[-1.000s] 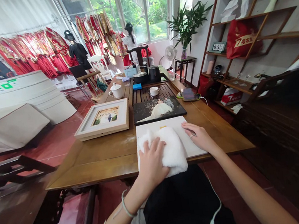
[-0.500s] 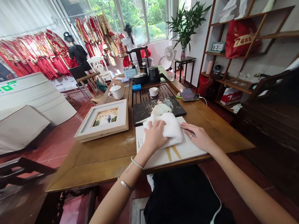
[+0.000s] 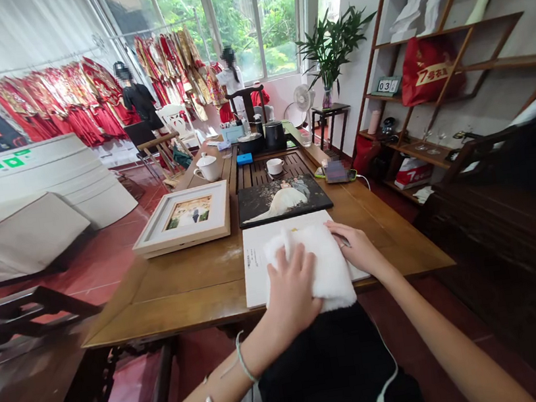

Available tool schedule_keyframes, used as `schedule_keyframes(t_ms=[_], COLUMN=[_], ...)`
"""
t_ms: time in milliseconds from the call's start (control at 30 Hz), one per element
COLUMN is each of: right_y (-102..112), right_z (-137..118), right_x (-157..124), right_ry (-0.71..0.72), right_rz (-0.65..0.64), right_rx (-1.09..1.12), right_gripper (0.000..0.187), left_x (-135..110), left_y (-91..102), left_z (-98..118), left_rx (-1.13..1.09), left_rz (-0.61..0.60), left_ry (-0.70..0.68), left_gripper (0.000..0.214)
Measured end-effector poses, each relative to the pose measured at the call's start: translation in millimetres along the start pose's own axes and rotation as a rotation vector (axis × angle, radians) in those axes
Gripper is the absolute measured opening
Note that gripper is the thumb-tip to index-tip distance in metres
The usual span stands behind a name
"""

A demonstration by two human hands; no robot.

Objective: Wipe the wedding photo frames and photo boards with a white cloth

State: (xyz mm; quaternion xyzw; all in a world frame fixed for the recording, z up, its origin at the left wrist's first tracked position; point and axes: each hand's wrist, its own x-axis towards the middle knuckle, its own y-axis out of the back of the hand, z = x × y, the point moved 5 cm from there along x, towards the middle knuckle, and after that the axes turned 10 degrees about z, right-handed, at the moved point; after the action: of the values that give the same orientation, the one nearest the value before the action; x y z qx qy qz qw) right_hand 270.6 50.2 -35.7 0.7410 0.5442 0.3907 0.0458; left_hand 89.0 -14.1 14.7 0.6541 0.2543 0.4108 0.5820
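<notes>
A flat white album cover [image 3: 257,262] lies at the near edge of the wooden table [image 3: 185,286]. My left hand [image 3: 293,287] presses a fluffy white cloth [image 3: 327,266] down on its near part, fingers spread over the cloth. My right hand [image 3: 359,248] lies flat on the album's right edge, fingers stretched out, a ring on one finger. Beyond the album sits a dark photo panel [image 3: 282,199] showing a couple.
A white framed photo [image 3: 183,216] lies left of the panel. Farther back are a tea tray with a cup [image 3: 275,165], a white teapot [image 3: 207,167], kettles and a phone [image 3: 336,171]. Shelves stand on the right. Two people stand by racks of red garments.
My left hand has drawn the cloth from the album's far end back toward the near edge. My right hand stays put on the right edge.
</notes>
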Motion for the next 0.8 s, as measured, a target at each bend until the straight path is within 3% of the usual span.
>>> schedule_keyframes(t_ms=[100, 200, 633, 800], right_y=[-1.0, -1.1, 4.4, 5.0], right_z=[3.0, 5.5, -8.2, -11.9], right_x=[0.2, 0.5, 0.0, 1.4], right_ry=[-0.005, -0.012, 0.023, 0.006], right_rz=[-0.013, -0.009, -0.029, -0.033], right_rx=[0.018, 0.031, 0.013, -0.002], right_gripper=[0.036, 0.037, 0.051, 0.047], left_x=[-11.8, -8.2, 79.5, 102.1], left_y=[3.1, 3.4, -7.6, -15.7], left_z=[7.3, 5.0, -21.9, -29.5], left_rx=[-0.013, -0.039, -0.041, -0.080], left_rz=[-0.029, -0.040, 0.005, -0.014], left_ry=[-0.032, -0.038, 0.040, 0.039], left_gripper=[0.063, 0.063, 0.046, 0.051])
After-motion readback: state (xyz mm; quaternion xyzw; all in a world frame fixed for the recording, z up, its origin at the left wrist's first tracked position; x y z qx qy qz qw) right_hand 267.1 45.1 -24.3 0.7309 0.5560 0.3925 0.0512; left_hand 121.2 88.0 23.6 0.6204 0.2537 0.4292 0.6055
